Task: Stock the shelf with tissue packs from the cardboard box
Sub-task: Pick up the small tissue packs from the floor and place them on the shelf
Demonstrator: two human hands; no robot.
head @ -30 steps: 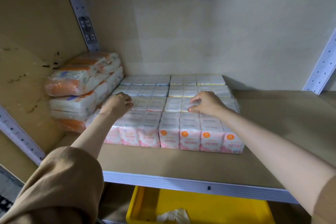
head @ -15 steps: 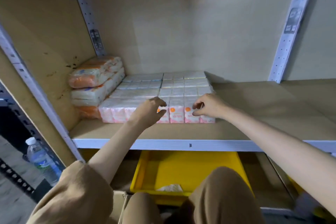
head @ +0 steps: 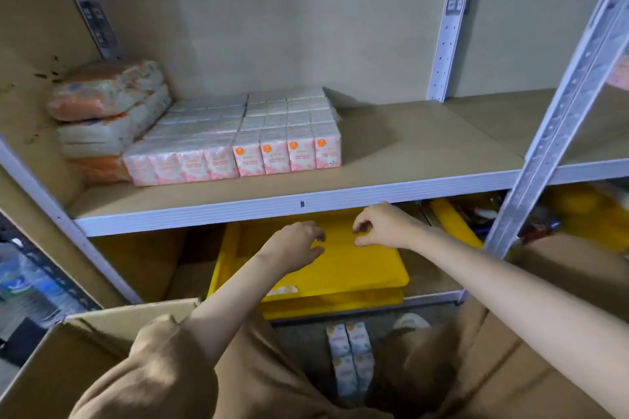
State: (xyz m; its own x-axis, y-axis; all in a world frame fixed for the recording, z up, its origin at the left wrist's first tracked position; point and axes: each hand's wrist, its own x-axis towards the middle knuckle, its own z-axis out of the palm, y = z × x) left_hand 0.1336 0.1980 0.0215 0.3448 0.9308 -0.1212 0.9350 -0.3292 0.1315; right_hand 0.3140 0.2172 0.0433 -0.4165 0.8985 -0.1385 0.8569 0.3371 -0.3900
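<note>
Pink-and-white tissue packs (head: 258, 133) stand in tight rows on the left part of the wooden shelf (head: 408, 153). My left hand (head: 294, 247) and my right hand (head: 383, 226) hover below the shelf's white front rail, over the yellow tray, both empty with fingers loosely curled. The cardboard box (head: 78, 350) is open at the bottom of the view, around my knees. Two more tissue packs (head: 350, 357) lie inside it, between my legs.
Larger orange-and-white wrapped packs (head: 109, 105) are stacked against the shelf's left wall. A yellow tray (head: 357, 269) sits on the lower level. White perforated uprights (head: 551, 133) stand at right. A water bottle (head: 20, 279) stands far left. Bare shelf lies right of the packs.
Both hands have let go of the front tissue packs and drawn back down below the shelf edge. The view has pulled back, showing the box.
</note>
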